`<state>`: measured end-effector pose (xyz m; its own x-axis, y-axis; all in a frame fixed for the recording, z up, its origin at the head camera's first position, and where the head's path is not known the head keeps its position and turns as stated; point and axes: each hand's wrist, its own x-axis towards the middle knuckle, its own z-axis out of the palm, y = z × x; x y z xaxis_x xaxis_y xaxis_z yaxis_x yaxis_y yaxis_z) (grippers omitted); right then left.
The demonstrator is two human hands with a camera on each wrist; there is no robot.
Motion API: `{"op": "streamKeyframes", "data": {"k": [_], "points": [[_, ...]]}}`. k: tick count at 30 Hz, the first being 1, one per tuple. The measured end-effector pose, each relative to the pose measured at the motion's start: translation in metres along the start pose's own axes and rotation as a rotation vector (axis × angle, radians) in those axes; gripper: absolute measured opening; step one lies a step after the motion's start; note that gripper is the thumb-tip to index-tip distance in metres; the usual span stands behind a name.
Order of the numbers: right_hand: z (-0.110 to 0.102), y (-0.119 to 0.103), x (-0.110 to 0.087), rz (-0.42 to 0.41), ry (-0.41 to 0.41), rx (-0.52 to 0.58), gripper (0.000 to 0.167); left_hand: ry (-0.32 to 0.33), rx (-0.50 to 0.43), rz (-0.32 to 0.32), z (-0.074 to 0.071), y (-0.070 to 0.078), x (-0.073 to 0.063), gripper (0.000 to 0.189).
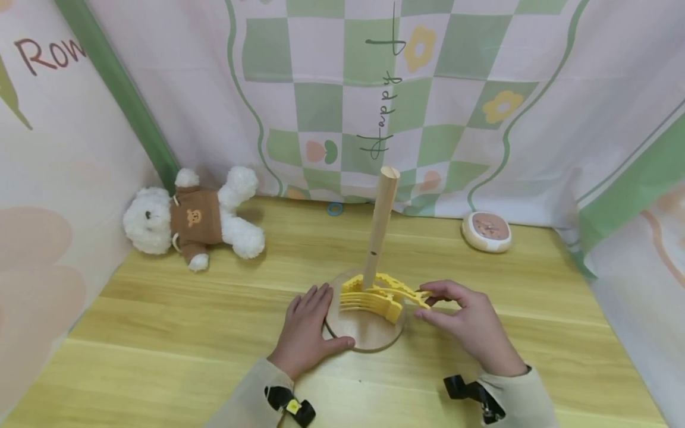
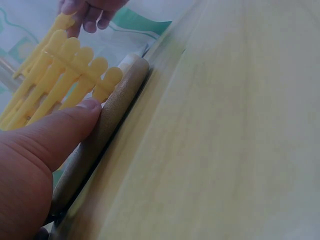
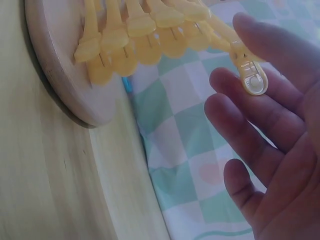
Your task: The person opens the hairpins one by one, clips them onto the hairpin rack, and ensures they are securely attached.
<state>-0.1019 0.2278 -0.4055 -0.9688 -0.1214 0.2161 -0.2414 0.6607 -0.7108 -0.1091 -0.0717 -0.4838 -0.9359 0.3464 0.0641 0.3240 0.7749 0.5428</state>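
Note:
A round wooden base [image 1: 369, 340] lies on the table with an upright wooden rod [image 1: 381, 229] rising from it. Around the rod's foot sit several curved yellow plastic strips [image 1: 374, 303], side by side, with rounded ends that show in the left wrist view. My left hand [image 1: 307, 333] rests along the base's left edge, fingers fairly straight and thumb at the front rim. At the right, my right hand [image 1: 468, 321] pinches the end of one yellow plastic strip [image 3: 254, 80] between thumb and fingers. That strip juts out past the base.
A white plush toy in a brown shirt [image 1: 197, 215] lies at the back left. A small blue ring [image 1: 335, 208] lies by the curtain [image 1: 369, 107]. At the back right sits a rounded white and beige device [image 1: 487, 232]. Fabric walls border the table [image 1: 176, 333].

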Motion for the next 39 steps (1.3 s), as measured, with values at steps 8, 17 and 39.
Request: {"op": "streamKeyframes", "data": {"k": [8,17,39], "points": [[0.004,-0.001,0.002,0.010,-0.025,0.006,0.034,0.000,-0.001,0.001,0.000,0.000,0.000,0.109],[0.004,0.000,0.002,-0.004,-0.032,-0.018,0.034,-0.009,-0.004,-0.011,0.001,-0.001,0.000,0.110],[0.017,-0.002,0.004,-0.087,0.043,-0.034,0.035,0.026,0.026,-0.008,0.003,0.001,0.001,0.110]]}}
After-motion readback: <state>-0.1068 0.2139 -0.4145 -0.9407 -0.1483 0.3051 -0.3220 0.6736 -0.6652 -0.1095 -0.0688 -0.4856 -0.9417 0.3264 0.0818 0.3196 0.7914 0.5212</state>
